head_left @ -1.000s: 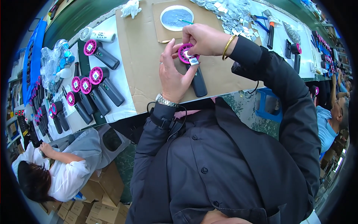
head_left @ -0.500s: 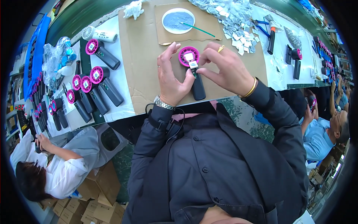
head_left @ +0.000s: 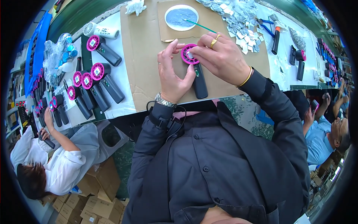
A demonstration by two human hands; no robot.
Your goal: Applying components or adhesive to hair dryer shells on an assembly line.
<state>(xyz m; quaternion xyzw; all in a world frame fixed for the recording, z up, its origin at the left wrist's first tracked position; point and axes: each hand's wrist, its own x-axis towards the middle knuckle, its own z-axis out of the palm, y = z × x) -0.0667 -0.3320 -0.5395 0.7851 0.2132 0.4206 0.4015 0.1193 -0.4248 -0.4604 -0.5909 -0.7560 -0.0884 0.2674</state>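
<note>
A handheld fan [head_left: 200, 84] with a pink ring head and dark grey handle lies on the brown cardboard. My left hand [head_left: 172, 72] is beside it, fingers apart and curved, the thumb tip against the fan's neck. Over the pink head, my right hand [head_left: 220, 56] is pinched on a small white square plate [head_left: 190, 55] at the hub. Its fingers hide part of the plate and head. Beyond the hands, a white dish [head_left: 167, 23] contains grey-blue paste, with a green stick [head_left: 203, 27] resting in it.
Loose square plates [head_left: 244, 37] are heaped at the far right, near pliers [head_left: 267, 27] and an orange-headed hammer [head_left: 276, 39]. Several similar fans [head_left: 108, 84] lie on the left. A white glove [head_left: 135, 6] rests at the back. Co-workers sit at both sides.
My right hand has moved from the fan's neck up to its hub, where the printed square plate no longer shows. The left hand has stayed nearly still. The left co-worker's arm has reached toward the table.
</note>
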